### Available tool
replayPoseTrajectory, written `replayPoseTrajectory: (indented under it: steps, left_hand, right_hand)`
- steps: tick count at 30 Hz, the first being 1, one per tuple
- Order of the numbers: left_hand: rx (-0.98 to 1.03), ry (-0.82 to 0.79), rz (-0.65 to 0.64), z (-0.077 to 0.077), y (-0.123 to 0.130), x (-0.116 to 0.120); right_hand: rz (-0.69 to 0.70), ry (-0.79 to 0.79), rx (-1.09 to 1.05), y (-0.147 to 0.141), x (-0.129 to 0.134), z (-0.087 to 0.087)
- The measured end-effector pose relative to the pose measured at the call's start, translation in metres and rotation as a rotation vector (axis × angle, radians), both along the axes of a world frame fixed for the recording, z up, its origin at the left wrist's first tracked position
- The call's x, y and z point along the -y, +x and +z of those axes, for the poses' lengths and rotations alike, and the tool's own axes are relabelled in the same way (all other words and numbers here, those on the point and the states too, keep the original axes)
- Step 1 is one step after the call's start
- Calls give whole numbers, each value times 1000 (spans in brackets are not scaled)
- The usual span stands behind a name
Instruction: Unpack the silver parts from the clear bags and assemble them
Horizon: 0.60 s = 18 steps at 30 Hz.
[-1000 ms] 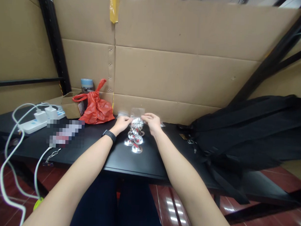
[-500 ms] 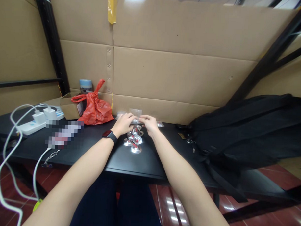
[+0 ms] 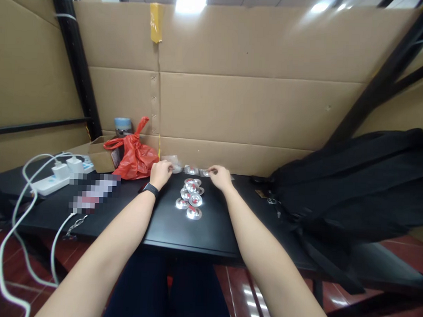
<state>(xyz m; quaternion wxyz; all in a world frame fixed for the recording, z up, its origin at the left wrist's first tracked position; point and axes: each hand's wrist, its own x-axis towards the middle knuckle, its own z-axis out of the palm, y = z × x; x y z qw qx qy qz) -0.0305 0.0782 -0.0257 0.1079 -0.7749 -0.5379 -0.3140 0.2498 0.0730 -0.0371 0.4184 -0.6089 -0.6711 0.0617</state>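
Note:
At the back of the black table, my left hand [image 3: 161, 174] has its fingertips pinched on the edge of a clear plastic bag [image 3: 177, 168]. My right hand [image 3: 221, 177] pinches another clear bag [image 3: 206, 173] with a shiny round disc in it. Between the two hands lies a bagged silver disc [image 3: 191, 170], touched by neither. Nearer to me, several loose silver discs [image 3: 195, 200] with raised centres and bits of red lie overlapping in a small pile. My fingers partly hide both pinched bags.
A knotted red plastic bag [image 3: 137, 158] and an open cardboard box [image 3: 101, 155] stand left, with a white power strip [image 3: 49, 185] and looping cables. A black backpack [image 3: 356, 182] fills the right side. A cardboard wall [image 3: 248, 109] closes off the table's back.
My hands have moved apart from the middle, left hand leftward and right hand slightly rightward. The bagged disc between them is now uncovered. The loose pile looks unchanged; the view has tilted up slightly.

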Motion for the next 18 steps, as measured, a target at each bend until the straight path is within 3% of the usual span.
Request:
replayPoseTrajectory:
  steps: [7, 13, 18]
  left_hand:
    - [-124, -44, 6, -7, 17, -27]
    - [-242, -173, 6, -16, 28, -54]
    - [-195, -247, -46, -24, 24, -58]
  right_hand:
    - [79, -141, 331, 3, -15, -15]
    - [62, -180, 347, 7, -31, -21]
    - [22, -249, 351, 9, -30, -19]
